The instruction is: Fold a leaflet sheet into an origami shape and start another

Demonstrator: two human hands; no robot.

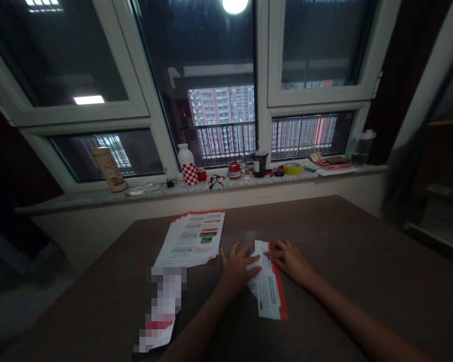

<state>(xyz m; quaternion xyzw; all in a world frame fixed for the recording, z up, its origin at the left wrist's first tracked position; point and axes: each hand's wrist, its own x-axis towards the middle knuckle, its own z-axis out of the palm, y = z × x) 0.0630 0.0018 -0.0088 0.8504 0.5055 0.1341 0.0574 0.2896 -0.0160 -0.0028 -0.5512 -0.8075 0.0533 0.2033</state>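
Note:
A folded white leaflet with a red edge lies on the dark brown table in front of me. My left hand rests flat on its left side, fingers spread. My right hand presses flat on its upper right part, fingers stretched out. Neither hand grips anything. A stack of printed sheets with red edges lies just left of my left hand. Another paper, blurred out, lies nearer the table's front left.
Behind the table runs a stone windowsill with a red-checked white bottle, a brown carton, a red can, a dark cup, a yellow tape roll, a clear jug and small clutter. Dark windows stand above.

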